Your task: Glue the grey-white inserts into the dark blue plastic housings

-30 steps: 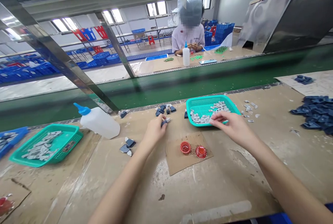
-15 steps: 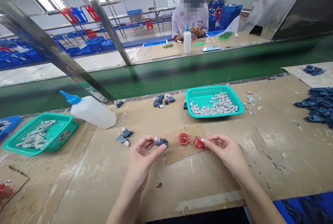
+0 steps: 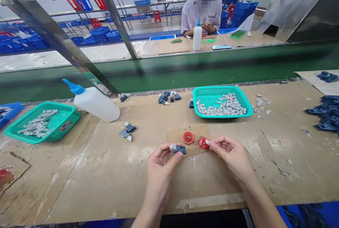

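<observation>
We pinch a small dark-blue plastic part (image 3: 178,149) between the thumb and fingertips of our left hand (image 3: 160,164), with a pale grey piece (image 3: 173,147) at its end, and the grip seems to leave that end exposed. The part is just above the near edge of a cardboard square (image 3: 174,136). Our right hand (image 3: 230,155) reaches in from the other side, its fingers drawn together at the rim of a red cap (image 3: 203,143); we cannot tell whether they hold anything tiny. A second red cap (image 3: 188,138) stands just beside the first, both filled with red liquid, and the cardboard square probably protects the bench from drips. Beyond the square, a teal basket (image 3: 249,113) of grey pieces sits within easy reach. To its left lie a small group of dark-blue parts (image 3: 169,98) and a white squeeze bottle (image 3: 96,104), and farther left is a second teal basket (image 3: 26,138).
</observation>
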### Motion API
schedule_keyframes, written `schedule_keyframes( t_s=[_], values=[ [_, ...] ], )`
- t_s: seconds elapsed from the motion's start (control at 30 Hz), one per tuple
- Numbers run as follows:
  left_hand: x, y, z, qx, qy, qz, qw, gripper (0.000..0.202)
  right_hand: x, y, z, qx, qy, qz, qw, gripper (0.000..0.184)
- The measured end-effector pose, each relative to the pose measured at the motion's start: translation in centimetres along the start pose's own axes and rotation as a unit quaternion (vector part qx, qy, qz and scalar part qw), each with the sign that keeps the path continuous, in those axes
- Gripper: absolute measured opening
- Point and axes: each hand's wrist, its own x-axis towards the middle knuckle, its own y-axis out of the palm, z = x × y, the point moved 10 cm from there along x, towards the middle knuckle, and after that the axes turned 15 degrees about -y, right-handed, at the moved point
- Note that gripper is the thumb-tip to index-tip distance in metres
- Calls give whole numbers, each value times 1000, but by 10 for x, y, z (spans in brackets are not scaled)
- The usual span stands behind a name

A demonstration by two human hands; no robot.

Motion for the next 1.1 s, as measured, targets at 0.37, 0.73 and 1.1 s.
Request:
schedule_keyframes(
  t_s=[0.37, 0.73, 1.1],
  values=[
    [-6, 41, 19, -48, -48, 71, 995, 25, -23, 30, 47, 61, -28, 80, 995, 16],
    [-10, 41, 20, -42, -62, 86, 993, 26, -31, 51, 39, 94, 33, 121, 988, 28],
    [-24, 60, 10, -9, -81, 163, 983, 41, -36, 63, 52, 111, 41, 156, 981, 35]
  ],
)
